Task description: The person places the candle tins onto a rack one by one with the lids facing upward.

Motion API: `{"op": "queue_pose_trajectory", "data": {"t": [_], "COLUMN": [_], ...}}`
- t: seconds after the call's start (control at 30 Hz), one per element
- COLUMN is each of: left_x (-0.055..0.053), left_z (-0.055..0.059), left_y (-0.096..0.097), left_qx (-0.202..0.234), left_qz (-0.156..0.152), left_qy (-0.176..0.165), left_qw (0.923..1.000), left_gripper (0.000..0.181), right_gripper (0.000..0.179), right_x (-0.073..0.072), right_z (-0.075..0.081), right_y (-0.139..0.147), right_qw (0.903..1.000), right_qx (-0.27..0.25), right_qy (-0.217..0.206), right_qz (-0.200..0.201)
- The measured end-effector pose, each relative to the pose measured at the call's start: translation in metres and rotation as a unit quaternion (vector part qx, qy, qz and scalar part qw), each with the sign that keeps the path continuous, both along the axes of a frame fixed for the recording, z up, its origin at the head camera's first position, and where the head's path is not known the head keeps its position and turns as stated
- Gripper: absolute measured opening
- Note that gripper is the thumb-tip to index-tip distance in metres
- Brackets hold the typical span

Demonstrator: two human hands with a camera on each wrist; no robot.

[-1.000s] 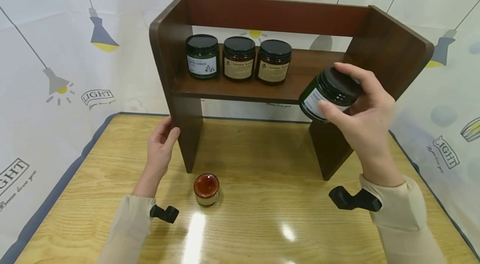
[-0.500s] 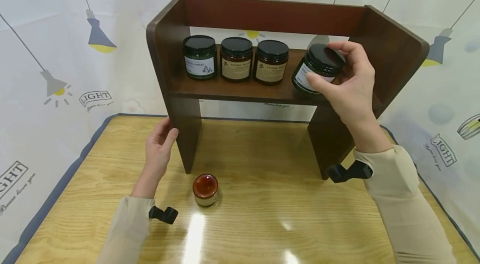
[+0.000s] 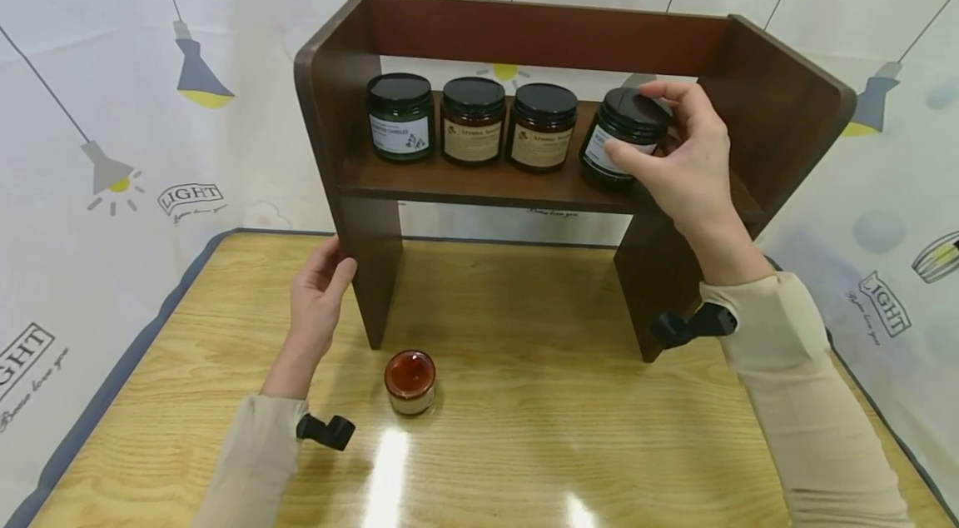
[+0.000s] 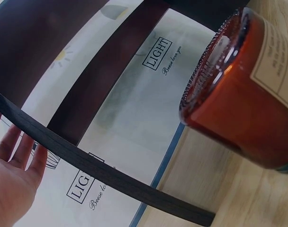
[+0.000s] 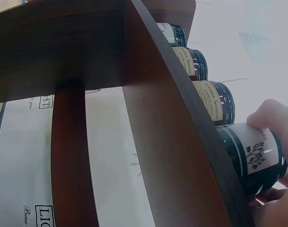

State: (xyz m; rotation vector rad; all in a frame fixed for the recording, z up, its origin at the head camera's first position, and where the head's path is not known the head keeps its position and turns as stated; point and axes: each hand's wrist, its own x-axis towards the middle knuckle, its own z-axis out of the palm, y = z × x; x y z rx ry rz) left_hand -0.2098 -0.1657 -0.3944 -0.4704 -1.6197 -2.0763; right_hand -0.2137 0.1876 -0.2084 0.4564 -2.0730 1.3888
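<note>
On the wooden table (image 3: pixel 524 428) we have one brown shelf (image 3: pixel 524 32) bearing four jars. Our right hand (image 3: pixel 685 157) curls round the fourth, the green jar (image 3: pixel 618 141); our left hand (image 3: pixel 318 295) rests flat, fingers straight, against the shelf's side. One small red candle (image 3: pixel 410 379) stands below.

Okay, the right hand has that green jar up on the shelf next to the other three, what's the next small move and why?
Probably ease the green jar flat onto the shelf and let go. The right hand grips it by the lid, and it looks slightly tilted at the end of the row beside the brown jar. The left hand touches the shelf's side panel, steadying it.
</note>
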Motion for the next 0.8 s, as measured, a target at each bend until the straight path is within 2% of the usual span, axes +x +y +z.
{"op": "queue_pose_trajectory", "data": {"t": [0.37, 0.8], "left_x": [0.000, 0.000], "left_z": [0.000, 0.000], "left_y": [0.000, -0.001], "left_qx": [-0.003, -0.007], "left_qz": [0.002, -0.004], "left_qy": [-0.005, -0.005], "left_qw": [1.0000, 1.0000], "left_gripper": [0.030, 0.030], "right_gripper": [0.048, 0.047], "right_x": [-0.012, -0.016], "right_z": [0.001, 0.003], "right_y": [0.001, 0.002], "right_qw": [0.9980, 0.9967], "right_qx": [0.032, 0.043], "right_qy": [-0.050, -0.068], "right_qz": [-0.021, -0.011]}}
